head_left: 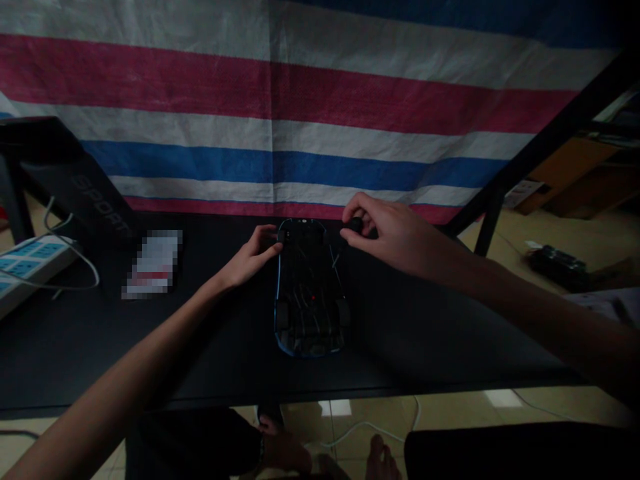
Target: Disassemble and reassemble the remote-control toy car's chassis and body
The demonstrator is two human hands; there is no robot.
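Observation:
A toy car [310,293] lies upside down on the black table [425,333], dark underside up, blue trim along its edges, two wheels at its near end. My left hand [253,257] grips the car's far left corner with closed fingers. My right hand [390,233] pinches a small black wheel [355,225] at the car's far right corner.
A white power strip [25,263] with a cord lies at the table's left edge beside a black stand [75,180]. A small blurred card [153,263] lies left of the car. A striped tarp [300,100] hangs behind. A dark device [557,267] sits on the floor at right.

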